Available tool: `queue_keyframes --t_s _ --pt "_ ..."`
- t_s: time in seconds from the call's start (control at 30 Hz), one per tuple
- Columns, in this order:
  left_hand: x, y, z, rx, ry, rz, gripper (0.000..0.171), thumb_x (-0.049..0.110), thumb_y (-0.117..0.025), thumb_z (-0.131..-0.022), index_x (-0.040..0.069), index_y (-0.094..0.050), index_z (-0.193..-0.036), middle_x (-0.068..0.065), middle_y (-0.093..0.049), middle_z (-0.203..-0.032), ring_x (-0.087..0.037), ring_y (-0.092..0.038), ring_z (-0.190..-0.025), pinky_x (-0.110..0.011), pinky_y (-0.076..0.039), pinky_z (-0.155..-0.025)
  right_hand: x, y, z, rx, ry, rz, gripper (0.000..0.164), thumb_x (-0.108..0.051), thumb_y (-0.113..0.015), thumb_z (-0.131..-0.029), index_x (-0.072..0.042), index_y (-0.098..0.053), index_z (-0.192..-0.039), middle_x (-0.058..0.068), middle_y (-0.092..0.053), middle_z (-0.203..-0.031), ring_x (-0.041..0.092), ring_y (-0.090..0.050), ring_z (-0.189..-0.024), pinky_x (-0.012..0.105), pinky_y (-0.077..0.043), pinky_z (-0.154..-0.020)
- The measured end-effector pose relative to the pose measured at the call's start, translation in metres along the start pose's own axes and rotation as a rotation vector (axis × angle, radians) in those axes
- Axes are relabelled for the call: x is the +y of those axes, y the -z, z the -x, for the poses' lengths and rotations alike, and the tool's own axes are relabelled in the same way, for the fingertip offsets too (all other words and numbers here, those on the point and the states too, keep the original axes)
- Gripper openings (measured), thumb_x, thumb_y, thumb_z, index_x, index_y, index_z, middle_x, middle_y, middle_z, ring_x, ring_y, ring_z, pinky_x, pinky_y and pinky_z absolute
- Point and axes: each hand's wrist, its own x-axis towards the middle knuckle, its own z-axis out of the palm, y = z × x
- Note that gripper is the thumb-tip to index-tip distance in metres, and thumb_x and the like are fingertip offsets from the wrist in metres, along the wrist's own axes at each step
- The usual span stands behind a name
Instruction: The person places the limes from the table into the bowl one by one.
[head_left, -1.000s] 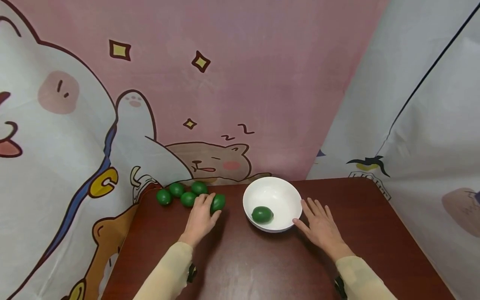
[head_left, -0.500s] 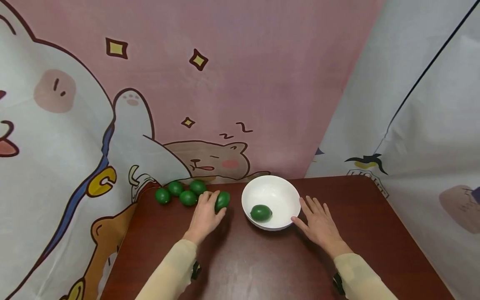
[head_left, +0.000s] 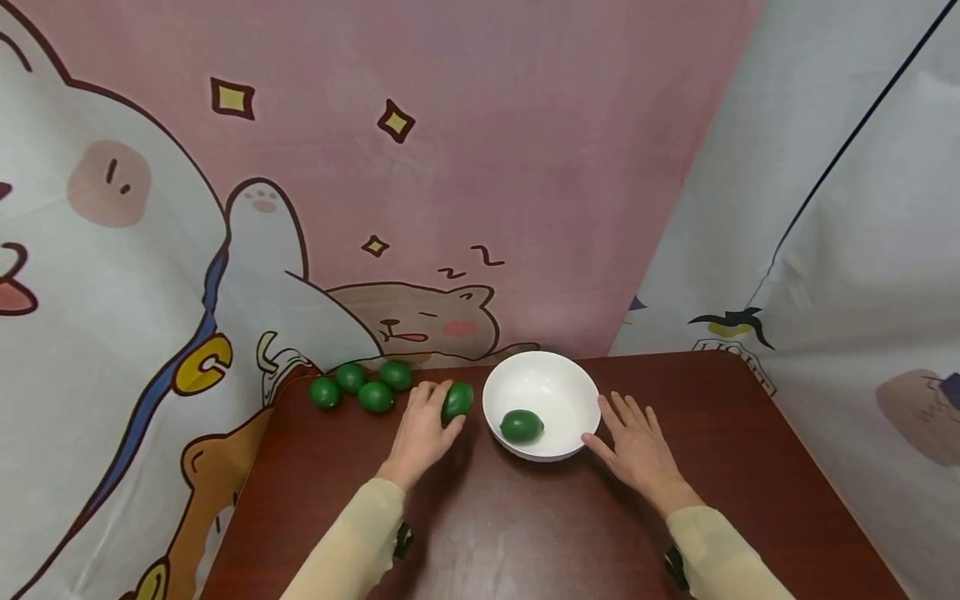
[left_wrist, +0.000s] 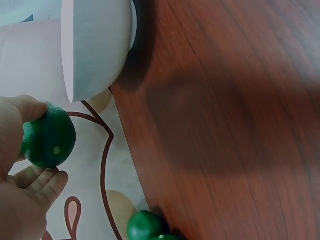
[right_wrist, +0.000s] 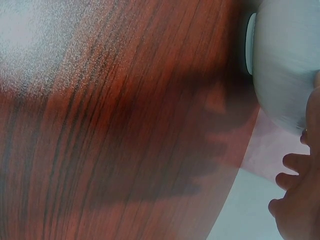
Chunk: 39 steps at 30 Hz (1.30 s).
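Note:
A green lime is pinched between the thumb and fingers of my left hand, just left of the white bowl. In the left wrist view the same lime hangs clear of the table, below the bowl's rim in that picture. Another lime lies inside the bowl, toward its left front. My right hand is spread at the bowl's right side, with thumb and fingertips at the rim. In the right wrist view its fingers are beside the bowl's outer wall.
Several more limes sit grouped at the back left of the brown wooden table. Behind the table's back edge hangs a cartoon-printed cloth, which continues down both sides.
My left hand has carried its lime away from the group, rightward toward the bowl. The right hand and the bowl stay in place.

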Motion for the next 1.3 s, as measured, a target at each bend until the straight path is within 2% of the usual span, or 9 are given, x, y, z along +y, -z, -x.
queue_keyframes --t_s 0.4,0.8,1.03,1.3 --pt "0.019 -0.008 -0.006 -0.027 -0.014 0.022 0.061 0.023 -0.082 -0.09 0.004 -0.058 -0.143 -0.011 -0.057 -0.122 -0.027 -0.053 -0.11 -0.044 -0.054 -0.093 -0.001 0.0 0.001 0.017 0.009 0.003 0.085 -0.058 -0.06 -0.098 -0.003 -0.038 -0.158 0.029 -0.035 -0.161 0.05 -0.027 -0.15 0.068 -0.015 -0.12" --pt "0.035 -0.023 -0.005 -0.067 -0.033 0.047 0.061 0.025 -0.082 -0.09 0.003 -0.059 -0.142 -0.01 -0.057 -0.122 -0.025 -0.052 -0.112 -0.041 -0.054 -0.093 -0.002 0.001 0.002 0.01 0.004 0.006 0.085 -0.06 -0.058 -0.099 -0.004 -0.038 -0.159 0.028 -0.035 -0.161 0.05 -0.026 -0.151 0.068 -0.014 -0.121" --pt "0.043 -0.028 -0.004 -0.103 -0.026 0.03 0.061 0.028 -0.081 -0.091 0.006 -0.058 -0.143 -0.01 -0.056 -0.124 -0.023 -0.052 -0.113 -0.04 -0.054 -0.094 -0.002 0.001 0.002 0.024 0.011 0.009 0.084 -0.058 -0.06 -0.098 -0.003 -0.039 -0.158 0.028 -0.036 -0.16 0.05 -0.027 -0.15 0.068 -0.015 -0.12" --pt "0.051 -0.031 -0.003 -0.113 -0.047 0.027 0.061 0.027 -0.081 -0.091 0.006 -0.059 -0.143 -0.01 -0.057 -0.125 -0.024 -0.052 -0.114 -0.041 -0.054 -0.095 -0.001 0.0 0.002 0.018 0.006 0.009 0.086 -0.06 -0.058 -0.098 -0.003 -0.038 -0.159 0.028 -0.035 -0.161 0.05 -0.027 -0.15 0.068 -0.014 -0.12"
